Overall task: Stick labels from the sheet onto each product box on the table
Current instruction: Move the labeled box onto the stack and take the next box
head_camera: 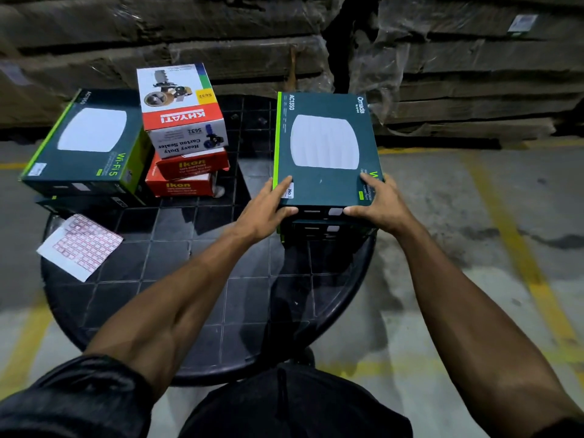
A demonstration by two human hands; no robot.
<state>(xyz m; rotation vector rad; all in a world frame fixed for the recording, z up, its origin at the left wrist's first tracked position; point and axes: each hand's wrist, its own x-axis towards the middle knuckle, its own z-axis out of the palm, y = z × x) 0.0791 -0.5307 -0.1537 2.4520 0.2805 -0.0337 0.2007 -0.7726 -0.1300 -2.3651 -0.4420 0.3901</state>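
A dark green Omada box (pixel 325 147) lies on top of a second green box (pixel 316 232) at the right of the round black table (pixel 196 279). My left hand (pixel 268 207) grips its near left corner, fingers on top and thumb on the front face. My right hand (pixel 376 200) grips the near right corner the same way. A small white label (pixel 290 190) shows on the lid beside my left fingers. The label sheet (pixel 80 246), white with red-edged stickers, lies at the table's left edge.
Another green Wi-Fi box (pixel 88 143) rests on a further box at the far left. A white and red Khyati carton sealer box (pixel 181 109) sits on two red Ikon boxes (pixel 186 175). Wrapped cardboard stacks (pixel 474 74) rise behind the table.
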